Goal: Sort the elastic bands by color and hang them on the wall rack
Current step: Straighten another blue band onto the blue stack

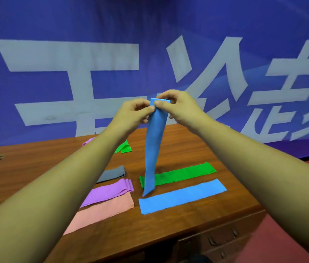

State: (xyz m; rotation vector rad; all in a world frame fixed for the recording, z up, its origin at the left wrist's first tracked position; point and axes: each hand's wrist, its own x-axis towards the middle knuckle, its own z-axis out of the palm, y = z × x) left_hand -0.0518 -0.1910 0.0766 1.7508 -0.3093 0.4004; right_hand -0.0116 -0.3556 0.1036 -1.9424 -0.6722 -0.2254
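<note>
Above tabletop (197,145): left grip (131,112), right grip (180,105) pinching top edge of hanging blue band (154,149), lower end hiding part of green band (184,172). Flat blue band (182,196) lying nearer; purple band (110,192), pink band (102,213), grey band (112,173) partly behind left forearm.

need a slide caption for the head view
The left hand and right hand pinch the top of a blue band hanging over coloured bands on a wooden desk.

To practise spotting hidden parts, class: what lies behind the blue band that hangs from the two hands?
Behind the hanging blue band show the wooden table and the long green band. A strip of that band near its left end is covered.
</note>
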